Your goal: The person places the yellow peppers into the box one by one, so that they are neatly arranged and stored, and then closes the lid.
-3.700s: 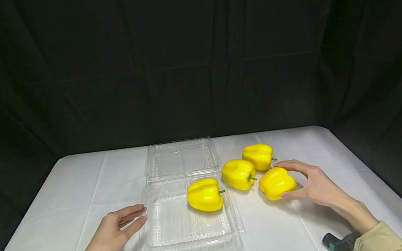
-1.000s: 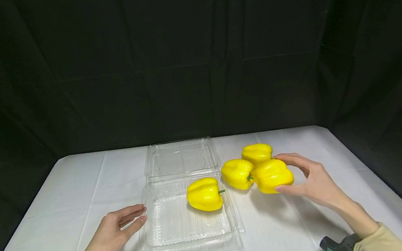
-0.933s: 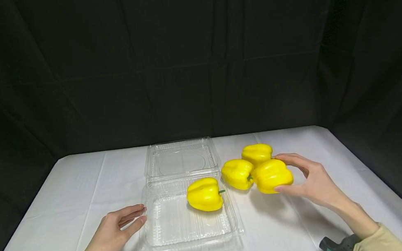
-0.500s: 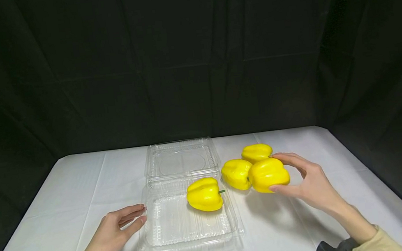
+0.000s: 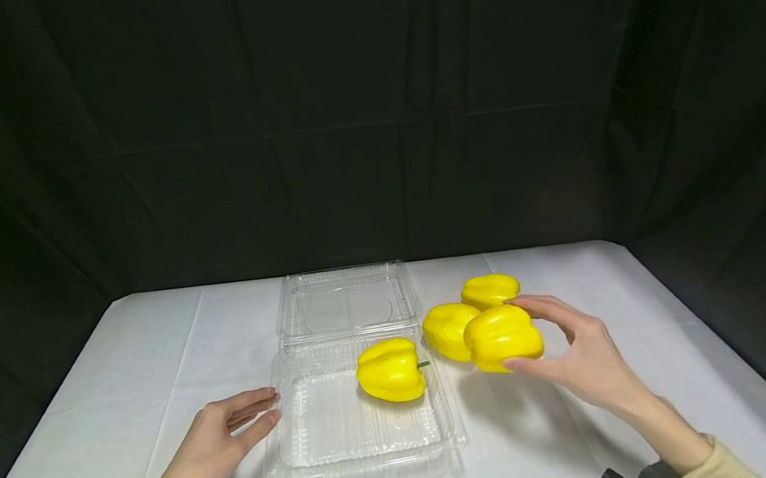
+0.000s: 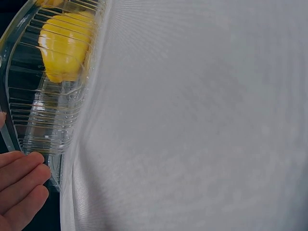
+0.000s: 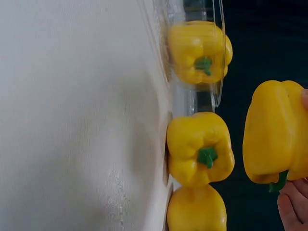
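Note:
In the head view, my right hand (image 5: pixel 592 361) holds a yellow bell pepper (image 5: pixel 503 338) between thumb and fingers. The right wrist view shows this held pepper (image 7: pixel 270 134) raised off the table, its green stem pointing down in that picture. Another yellow pepper (image 5: pixel 389 371) lies in the right part of the clear plastic clamshell container (image 5: pixel 337 459). My left hand (image 5: pixel 218 447) is at the container's left rim, fingers nearly straight and thumb apart from them. In the left wrist view, its fingers (image 6: pixel 24 185) are close against the container's edge; firm contact cannot be told.
Two more yellow peppers, a nearer one (image 5: pixel 446 332) and a farther one (image 5: pixel 490 290), lie on the white-covered table (image 5: pixel 154 344) right of the container. The container's lid (image 5: pixel 346 306) lies folded back behind it. Black curtain (image 5: pixel 355 116) encloses the back and sides.
My right hand has lifted the pepper off the table and carried it left, so it now partly covers the two loose peppers. My left hand and the container have stayed in place.

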Available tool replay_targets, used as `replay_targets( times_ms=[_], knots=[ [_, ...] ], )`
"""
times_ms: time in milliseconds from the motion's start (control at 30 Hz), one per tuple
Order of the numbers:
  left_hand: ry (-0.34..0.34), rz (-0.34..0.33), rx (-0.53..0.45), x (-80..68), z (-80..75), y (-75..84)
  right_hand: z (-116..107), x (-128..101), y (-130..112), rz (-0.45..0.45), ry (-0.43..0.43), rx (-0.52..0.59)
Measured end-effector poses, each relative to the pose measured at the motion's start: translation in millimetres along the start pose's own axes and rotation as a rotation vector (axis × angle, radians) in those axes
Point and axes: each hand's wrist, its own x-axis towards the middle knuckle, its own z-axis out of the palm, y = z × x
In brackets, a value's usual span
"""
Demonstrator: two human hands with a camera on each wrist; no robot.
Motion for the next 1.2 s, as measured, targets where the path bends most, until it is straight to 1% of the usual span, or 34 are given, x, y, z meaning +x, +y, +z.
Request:
replay_targets(
  times_ms=[133,367,667,933,1200],
  knots=[
    [0.001,-0.013,-0.004,0.9,0.3,-0.2,3.4,-1.5,-2.3,-0.005,-0.002,0.001],
    [-0.005,-0.004,-0.008,0.4,-0.6,-0.5,7.8,-3.3,-7.4,-0.035,-0.002,0.014],
    [-0.009,0.027,0.005,0.2,-1.4,-1.4,12.6,-5.9,-12.4,-0.014,-0.011,0.005],
    [-0.017,0.033,0.005,0.5,-2.2,-2.6,15.6,-8.0,-17.3,0.004,-0.021,-0.005],
    [-0.015,0.031,0.007,1.6,-2.4,-1.8,19.7,-9.5,-22.3,0.002,-0.015,0.0]
  ],
)
